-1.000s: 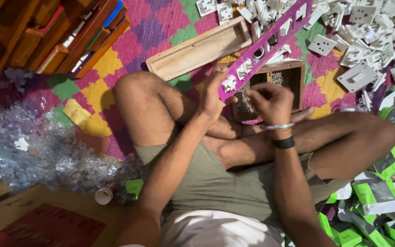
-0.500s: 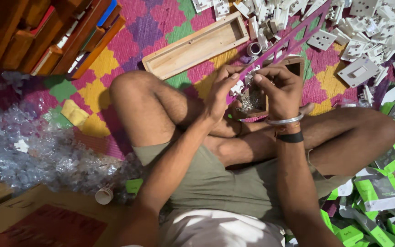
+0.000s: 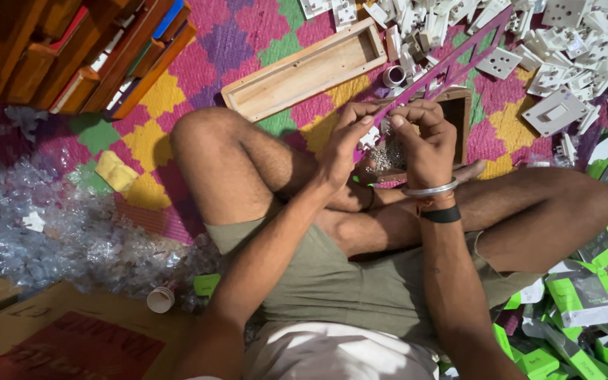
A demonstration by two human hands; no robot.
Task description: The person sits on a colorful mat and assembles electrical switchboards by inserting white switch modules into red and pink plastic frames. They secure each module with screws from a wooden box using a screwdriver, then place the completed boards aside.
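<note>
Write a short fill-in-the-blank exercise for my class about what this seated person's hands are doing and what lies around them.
1. Both hands, left hand and right hand, grip a long ____ strip.
2. The empty wooden tray lies on a colourful ____.
3. The switch plates heaped beyond are ____ in colour.

Missing words: purple; mat; white

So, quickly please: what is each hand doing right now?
Left hand: closed, fingers pinching the purple strip.
Right hand: closed on the same purple strip; anything else in its fingers cannot be told.
</note>
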